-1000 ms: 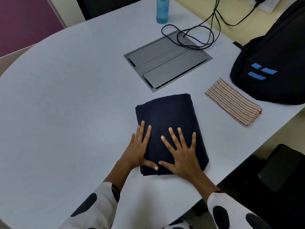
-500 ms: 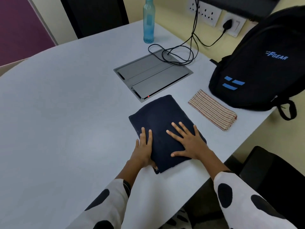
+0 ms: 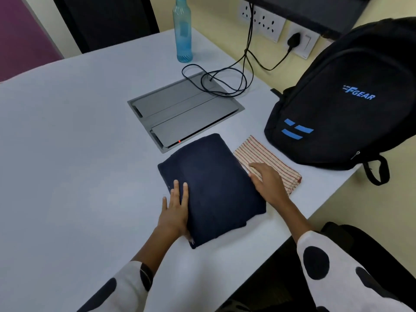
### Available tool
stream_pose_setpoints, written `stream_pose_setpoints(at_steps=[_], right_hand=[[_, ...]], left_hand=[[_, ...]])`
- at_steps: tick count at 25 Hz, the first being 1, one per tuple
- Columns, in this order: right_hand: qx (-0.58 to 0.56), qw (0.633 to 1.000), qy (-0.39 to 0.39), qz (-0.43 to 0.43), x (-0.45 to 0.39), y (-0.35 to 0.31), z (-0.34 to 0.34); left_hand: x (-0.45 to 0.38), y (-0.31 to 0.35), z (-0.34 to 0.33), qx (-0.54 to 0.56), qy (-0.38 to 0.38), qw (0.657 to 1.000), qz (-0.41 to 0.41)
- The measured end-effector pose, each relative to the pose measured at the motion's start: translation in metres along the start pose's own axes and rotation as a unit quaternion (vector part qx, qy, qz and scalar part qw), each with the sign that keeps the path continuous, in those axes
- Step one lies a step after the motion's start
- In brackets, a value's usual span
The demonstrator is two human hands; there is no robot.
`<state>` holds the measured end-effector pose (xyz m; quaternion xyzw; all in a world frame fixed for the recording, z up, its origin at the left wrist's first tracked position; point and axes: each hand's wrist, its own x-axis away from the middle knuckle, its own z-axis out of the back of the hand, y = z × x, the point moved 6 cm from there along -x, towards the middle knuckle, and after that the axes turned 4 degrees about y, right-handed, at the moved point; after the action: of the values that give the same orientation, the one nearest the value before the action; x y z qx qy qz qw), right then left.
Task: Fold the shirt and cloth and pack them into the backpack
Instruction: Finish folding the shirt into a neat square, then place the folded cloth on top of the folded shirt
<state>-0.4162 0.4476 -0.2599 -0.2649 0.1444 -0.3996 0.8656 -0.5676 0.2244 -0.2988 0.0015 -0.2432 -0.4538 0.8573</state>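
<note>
Nearest the person, at the near edge of the table (image 3: 67, 154), the left hand (image 3: 174, 211) is lying flat with straight fingers along the left side of the folded dark shirt (image 3: 211, 188); the right hand (image 3: 267, 182) is reaching past the shirt's right side with fingers extended, over or on the folded striped cloth (image 3: 267, 163), though contact is hard to tell; neither hand is gripping anything. Both pieces are looking folded, so that part of the task is seeming done, and the cloth is lying just beside the shirt, toward the table's right edge. Farther along that edge, the black backpack (image 3: 351, 97) is standing apparently zipped, its far side cut off by the frame; packing is not yet begun and is calling for opening it first. Beyond, a grey panel (image 3: 184, 111) is sitting in the table under coiled cables (image 3: 225, 79), with a blue bottle (image 3: 183, 30) near the far edge; the hand is hiding part of the cloth.
</note>
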Motion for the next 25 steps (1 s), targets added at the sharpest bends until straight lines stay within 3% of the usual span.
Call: stream_pose_setpoints(at_steps=[5, 8, 10, 15, 21, 25], right_hand=[[0.134, 0.983, -0.024, -0.121, -0.039, 0.082, 0.016], [0.155, 0.979, -0.048, -0.127, -0.052, 0.095, 0.015], [0.141, 0.978, -0.077, -0.132, -0.061, 0.093, 0.013], [0.040, 0.963, -0.116, -0.240, -0.069, 0.095, 0.012], [-0.097, 0.970, -0.098, -0.201, -0.065, 0.050, 0.032], [-0.091, 0.985, -0.085, -0.123, -0.075, -0.018, 0.057]], left_hand=[[0.001, -0.006, 0.005, -0.014, -0.053, 0.998, -0.009], [-0.002, -0.005, 0.005, -0.012, -0.071, 0.997, -0.001], [-0.003, -0.004, 0.004, -0.010, -0.070, 0.997, 0.007], [-0.002, -0.001, 0.004, 0.000, -0.064, 0.998, 0.018], [0.004, -0.002, 0.018, 0.005, -0.066, 0.998, 0.004], [0.002, -0.009, 0.032, -0.017, -0.053, 0.998, 0.006]])
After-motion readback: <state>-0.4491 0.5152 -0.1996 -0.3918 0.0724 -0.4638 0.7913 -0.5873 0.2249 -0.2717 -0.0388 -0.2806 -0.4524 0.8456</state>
